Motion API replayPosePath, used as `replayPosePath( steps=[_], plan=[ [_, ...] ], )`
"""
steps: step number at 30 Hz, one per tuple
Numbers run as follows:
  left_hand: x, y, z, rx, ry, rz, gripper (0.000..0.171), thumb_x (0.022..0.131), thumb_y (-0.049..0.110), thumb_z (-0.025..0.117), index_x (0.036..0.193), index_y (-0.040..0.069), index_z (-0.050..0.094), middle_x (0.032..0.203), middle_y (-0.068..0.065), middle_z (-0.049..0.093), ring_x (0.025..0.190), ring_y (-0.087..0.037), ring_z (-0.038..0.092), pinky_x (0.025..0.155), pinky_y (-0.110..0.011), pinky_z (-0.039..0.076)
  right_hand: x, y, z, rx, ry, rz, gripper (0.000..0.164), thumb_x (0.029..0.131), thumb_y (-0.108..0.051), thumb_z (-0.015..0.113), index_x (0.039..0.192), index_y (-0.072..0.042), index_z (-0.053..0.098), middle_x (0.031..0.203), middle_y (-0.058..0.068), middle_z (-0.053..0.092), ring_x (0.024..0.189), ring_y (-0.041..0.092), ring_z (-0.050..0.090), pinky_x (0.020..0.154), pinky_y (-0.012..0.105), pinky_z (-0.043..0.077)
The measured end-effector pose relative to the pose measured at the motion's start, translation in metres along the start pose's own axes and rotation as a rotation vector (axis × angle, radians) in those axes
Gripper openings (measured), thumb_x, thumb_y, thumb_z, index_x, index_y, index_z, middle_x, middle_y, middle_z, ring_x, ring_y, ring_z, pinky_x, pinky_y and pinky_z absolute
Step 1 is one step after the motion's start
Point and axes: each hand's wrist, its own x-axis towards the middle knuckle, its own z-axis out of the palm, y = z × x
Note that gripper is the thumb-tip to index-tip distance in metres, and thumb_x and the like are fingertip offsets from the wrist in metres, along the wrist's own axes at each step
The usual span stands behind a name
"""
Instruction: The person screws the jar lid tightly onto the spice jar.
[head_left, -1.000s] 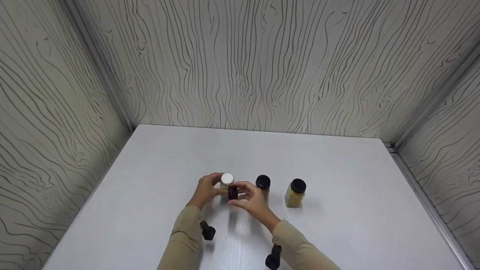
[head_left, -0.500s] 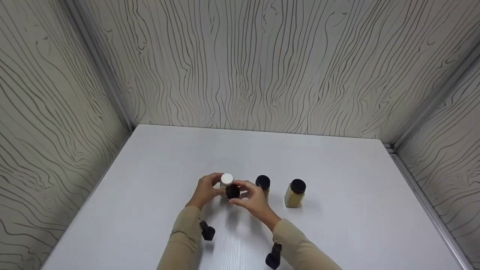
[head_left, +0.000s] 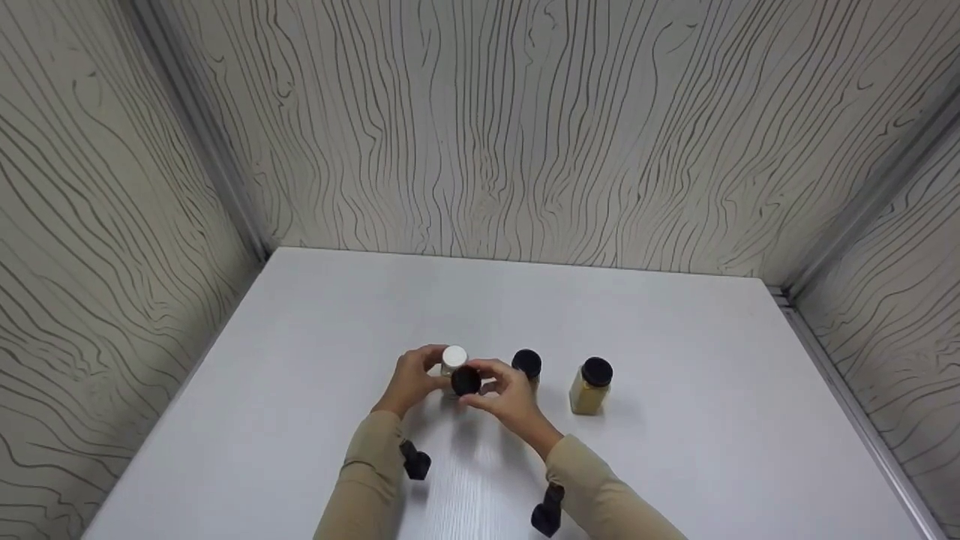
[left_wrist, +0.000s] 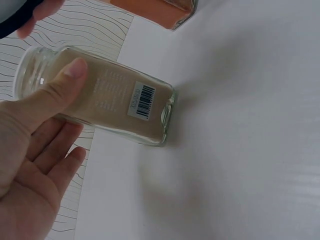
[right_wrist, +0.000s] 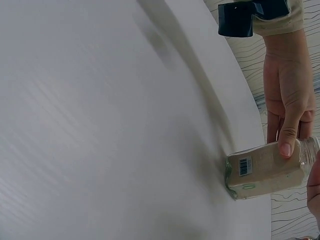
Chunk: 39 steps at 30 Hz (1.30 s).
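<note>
In the left wrist view, my left hand (left_wrist: 30,145) grips a clear glass jar (left_wrist: 112,97) of beige powder, with the thumb across its side and a barcode label near its base. The jar's white top (head_left: 454,357) faces up in the head view. My right hand (head_left: 510,401) pinches a round black lid (head_left: 466,381) by its rim, just in front of the jar, with a round face toward the head camera. A little of that hand shows at the edge of the right wrist view, by the jar's neck.
Right of my hands stand two more black-capped jars. The nearer jar (head_left: 527,364) is partly hidden by my right hand; an orange-filled jar (left_wrist: 160,10) shows in the left wrist view. Farther right is a yellowish jar (head_left: 589,390). Patterned panels (head_left: 480,135) enclose the white table (head_left: 337,315).
The black lid in my right hand has turned from edge-on to showing its round face. My left hand and the jar have stayed in place.
</note>
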Motion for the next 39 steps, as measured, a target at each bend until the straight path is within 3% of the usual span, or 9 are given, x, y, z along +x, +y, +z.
replayPosePath(
  steps=[8,23,29,39],
  plan=[
    [0.0002,-0.0007,0.0002,-0.003,0.008,0.009,0.047,0.077,-0.001,0.076,0.121,-0.003,0.061,0.123,-0.021,0.066,0.12,-0.035,0.061,0.113,-0.046,0.046,-0.0006,-0.0005,-0.0003,-0.022,-0.014,-0.028,0.047,0.077,-0.005,0.078,0.119,0.009,0.061,0.115,0.03,0.062,0.098,0.006,0.059,0.073,0.019,0.059],
    [0.0004,-0.0008,0.0015,0.0,0.012,0.011,0.046,0.077,-0.001,0.076,0.121,-0.003,0.061,0.122,-0.021,0.067,0.12,-0.035,0.061,0.113,-0.046,0.046,0.003,-0.0034,-0.0025,-0.062,0.005,-0.012,0.048,0.074,-0.008,0.081,0.117,0.006,0.065,0.111,0.025,0.065,0.098,0.008,0.062,0.076,0.023,0.061],
    [0.001,-0.0011,0.0018,-0.019,0.019,0.013,0.045,0.077,-0.004,0.075,0.12,-0.004,0.062,0.121,-0.022,0.067,0.12,-0.036,0.061,0.113,-0.045,0.046,0.0046,-0.0041,-0.0016,-0.058,0.033,-0.006,0.047,0.073,-0.005,0.082,0.115,0.006,0.064,0.112,0.025,0.066,0.099,0.017,0.063,0.078,0.028,0.062],
    [0.0001,0.0007,0.0,-0.031,-0.009,-0.02,0.05,0.077,0.002,0.077,0.123,0.0,0.061,0.126,-0.018,0.066,0.125,-0.035,0.058,0.116,-0.047,0.042,0.0074,-0.0029,0.0014,-0.052,0.072,0.014,0.046,0.072,0.002,0.079,0.115,0.005,0.064,0.112,0.023,0.063,0.102,0.025,0.063,0.084,0.026,0.061]
  ],
)
